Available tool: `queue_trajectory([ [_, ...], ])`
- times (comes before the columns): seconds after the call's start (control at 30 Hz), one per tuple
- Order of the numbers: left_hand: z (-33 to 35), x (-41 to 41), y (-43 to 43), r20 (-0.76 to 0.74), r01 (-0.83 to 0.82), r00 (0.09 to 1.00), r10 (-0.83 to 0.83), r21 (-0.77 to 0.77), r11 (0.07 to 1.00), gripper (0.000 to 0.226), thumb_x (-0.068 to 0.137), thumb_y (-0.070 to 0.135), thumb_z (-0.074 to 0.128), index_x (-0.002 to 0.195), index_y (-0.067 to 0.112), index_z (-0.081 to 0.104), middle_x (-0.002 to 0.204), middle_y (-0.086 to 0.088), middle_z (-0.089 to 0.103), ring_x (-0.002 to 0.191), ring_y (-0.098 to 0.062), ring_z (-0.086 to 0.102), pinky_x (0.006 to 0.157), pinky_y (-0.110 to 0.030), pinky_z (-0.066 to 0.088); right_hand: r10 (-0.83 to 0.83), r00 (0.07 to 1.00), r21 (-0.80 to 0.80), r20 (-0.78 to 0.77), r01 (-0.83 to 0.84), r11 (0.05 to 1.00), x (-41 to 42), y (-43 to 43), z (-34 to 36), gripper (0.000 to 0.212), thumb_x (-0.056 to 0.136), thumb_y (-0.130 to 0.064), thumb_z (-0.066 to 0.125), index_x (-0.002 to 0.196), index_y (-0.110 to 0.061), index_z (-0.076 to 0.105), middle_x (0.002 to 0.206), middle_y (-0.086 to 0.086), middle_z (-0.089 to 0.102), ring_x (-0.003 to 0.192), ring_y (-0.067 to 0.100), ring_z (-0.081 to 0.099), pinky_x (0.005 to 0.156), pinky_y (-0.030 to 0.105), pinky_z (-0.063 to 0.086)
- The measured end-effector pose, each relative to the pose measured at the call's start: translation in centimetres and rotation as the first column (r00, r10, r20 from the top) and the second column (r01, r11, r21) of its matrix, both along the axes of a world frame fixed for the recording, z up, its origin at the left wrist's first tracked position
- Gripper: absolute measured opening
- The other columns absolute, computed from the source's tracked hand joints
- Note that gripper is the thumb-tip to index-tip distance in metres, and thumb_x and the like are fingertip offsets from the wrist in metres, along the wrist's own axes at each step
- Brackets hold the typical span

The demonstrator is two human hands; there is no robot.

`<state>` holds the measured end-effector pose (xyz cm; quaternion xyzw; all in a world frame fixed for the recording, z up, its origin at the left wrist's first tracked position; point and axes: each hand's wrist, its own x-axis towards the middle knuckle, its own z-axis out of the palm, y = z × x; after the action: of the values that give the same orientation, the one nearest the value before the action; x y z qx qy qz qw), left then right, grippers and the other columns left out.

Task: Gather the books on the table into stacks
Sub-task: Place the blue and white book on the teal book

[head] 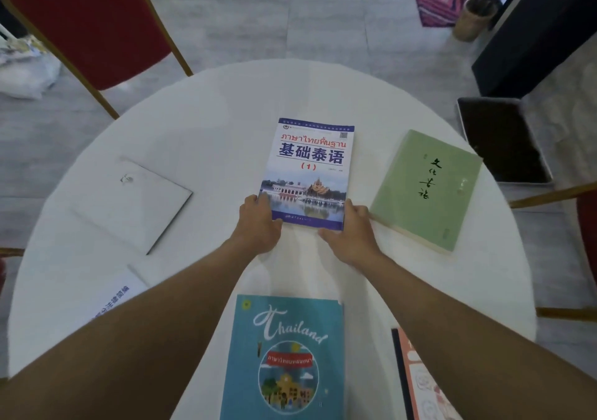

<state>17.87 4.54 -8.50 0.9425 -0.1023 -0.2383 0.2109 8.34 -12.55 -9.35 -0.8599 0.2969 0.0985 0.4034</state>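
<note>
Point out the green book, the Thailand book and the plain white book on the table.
green book (426, 190): head view, middle of its front cover.
Thailand book (284, 355): head view, middle of its teal cover.
plain white book (132, 203): head view, middle of its cover.

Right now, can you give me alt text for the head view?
Both hands, left hand and right hand, grip the near edge of a Thai textbook at the centre of a round white table. A green book, white book and teal Thailand book lie separately around it.
</note>
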Motion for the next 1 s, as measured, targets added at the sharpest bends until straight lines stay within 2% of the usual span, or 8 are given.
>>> queue_trajectory([
  [0.13,-0.6,1.0,-1.2,0.038,-0.036,0.999,0.035,0.043,0.998,0.072,0.088,0.032,0.064,0.146,0.013,0.025,0.139,-0.015,0.046,0.129,-0.033,0.040,0.109,-0.042,0.032,-0.003,0.999,-0.026,-0.034,0.002,1.000,0.8,0.1,-0.4,0.075,0.087,-0.040,0.071,0.145,-0.008,0.034,0.133,0.006,0.031,0.116,0.021,0.048,0.095,0.025,0.044],
  [0.27,0.4,2.3,-2.1,0.022,-0.267,0.963,0.268,-0.049,0.962,0.049,0.091,0.034,0.060,0.130,0.010,0.043,0.128,-0.019,0.050,0.118,-0.036,0.052,0.101,-0.048,0.046,-0.027,1.000,0.020,-0.005,0.027,0.999,0.7,-0.1,-0.6,0.063,0.085,-0.040,0.073,0.132,-0.013,0.040,0.126,0.003,0.032,0.109,0.019,0.049,0.090,0.023,0.043],
  [0.37,1.4,2.7,-2.9,-0.112,-0.353,0.935,0.336,-0.242,0.904,0.032,0.095,0.019,0.056,0.124,0.008,0.046,0.124,-0.014,0.055,0.108,-0.029,0.061,0.083,-0.041,0.058,-0.022,1.000,0.061,-0.015,0.023,0.998,0.6,-0.4,-0.6,0.066,0.087,-0.043,0.070,0.136,-0.013,0.038,0.133,0.005,0.032,0.117,0.021,0.047,0.098,0.028,0.043],
  [0.47,2.4,2.5,-3.3,-0.302,-0.477,0.874,0.381,-0.382,0.792,0.027,0.093,0.008,0.055,0.113,0.016,0.040,0.113,-0.007,0.058,0.086,-0.014,0.062,0.061,-0.027,0.054,-0.048,0.998,0.117,-0.045,0.053,0.992,0.6,-0.8,-0.1,0.069,0.089,-0.049,0.063,0.141,-0.011,0.038,0.139,0.008,0.033,0.127,0.026,0.043,0.108,0.037,0.039],
  [0.67,4.7,1.4,-1.7,-0.499,-0.618,0.773,0.392,-0.452,0.643,0.035,0.089,0.003,0.057,0.117,0.017,0.041,0.106,-0.008,0.062,0.085,-0.017,0.066,0.065,-0.030,0.057,-0.231,0.965,0.284,-0.127,0.258,0.923,0.0,-1.0,1.4,0.063,0.088,-0.058,0.057,0.132,-0.013,0.049,0.125,0.007,0.057,0.107,0.024,0.059,0.088,0.036,0.049],
  [0.77,5.6,-0.2,0.0,-0.551,-0.626,0.757,0.350,-0.462,0.628,0.042,0.089,0.002,0.058,0.123,0.020,0.040,0.110,-0.009,0.062,0.092,-0.022,0.067,0.071,-0.034,0.060,-0.343,0.910,0.507,-0.234,0.415,0.755,-0.6,-0.4,2.4,0.051,0.086,-0.036,0.071,0.123,-0.008,0.052,0.110,0.008,0.069,0.096,0.026,0.070,0.083,0.042,0.056],
  [0.87,6.1,-2.1,2.3,-0.551,-0.537,0.794,0.256,-0.438,0.721,0.052,0.089,0.006,0.063,0.128,0.028,0.036,0.110,-0.006,0.062,0.092,-0.020,0.067,0.068,-0.032,0.060,-0.375,0.871,0.676,-0.316,0.485,0.555,-1.9,0.4,3.8,0.039,0.083,-0.002,0.074,0.118,-0.001,0.056,0.102,0.016,0.073,0.079,0.027,0.076,0.063,0.040,0.063],
  [1.0,6.0,-5.3,5.1,-0.524,-0.425,0.832,0.183,-0.390,0.817,0.056,0.086,0.006,0.064,0.126,0.028,0.032,0.103,0.000,0.061,0.085,-0.016,0.069,0.058,-0.024,0.056,-0.384,0.883,0.664,-0.271,0.460,0.589,-5.0,2.8,4.5,0.045,0.081,0.008,0.070,0.119,-0.009,0.054,0.110,0.013,0.068,0.088,0.028,0.073,0.053,0.032,0.058],
])
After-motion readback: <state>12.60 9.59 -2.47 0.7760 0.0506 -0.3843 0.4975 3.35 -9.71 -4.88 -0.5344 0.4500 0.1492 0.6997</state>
